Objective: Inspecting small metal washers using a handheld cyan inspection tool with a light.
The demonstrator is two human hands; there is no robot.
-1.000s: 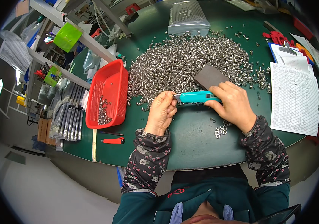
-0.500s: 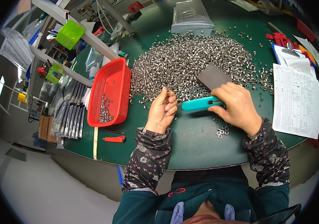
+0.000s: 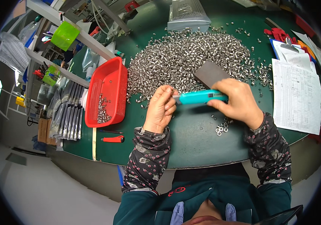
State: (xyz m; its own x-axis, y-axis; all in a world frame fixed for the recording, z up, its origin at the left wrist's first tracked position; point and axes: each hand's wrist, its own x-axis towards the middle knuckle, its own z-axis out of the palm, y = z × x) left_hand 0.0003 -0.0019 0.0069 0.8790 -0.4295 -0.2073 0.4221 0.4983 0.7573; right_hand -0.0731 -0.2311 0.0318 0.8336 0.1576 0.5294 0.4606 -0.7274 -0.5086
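My left hand (image 3: 159, 108) pinches a small metal ring (image 3: 173, 92) between thumb and forefinger, with the other fingers curled in. In my right hand (image 3: 239, 100) is a teal utility knife (image 3: 196, 97), held level and pointing left. Its short blade reaches the ring at my left fingertips; whether it touches the metal is too small to tell. Beyond both hands spreads a wide heap of small metal rings (image 3: 168, 60). A dark grey block (image 3: 211, 75) lies on the heap's near edge. Several loose rings (image 3: 220, 129) lie below my right hand.
To the left stands a red plastic basket (image 3: 121, 93) with some rings inside. Nearer lie a red cutter (image 3: 113, 139) and a wooden strip (image 3: 94, 144). Printed sheets (image 3: 293, 97) and a clipboard (image 3: 290, 45) lie right. Plastic-bagged packs (image 3: 188, 15) sit behind the heap.
The knife has moved left and levelled out, so its blade end now meets my left fingertips. My left hand stays pinched on the ring. The whole view has shifted slightly.
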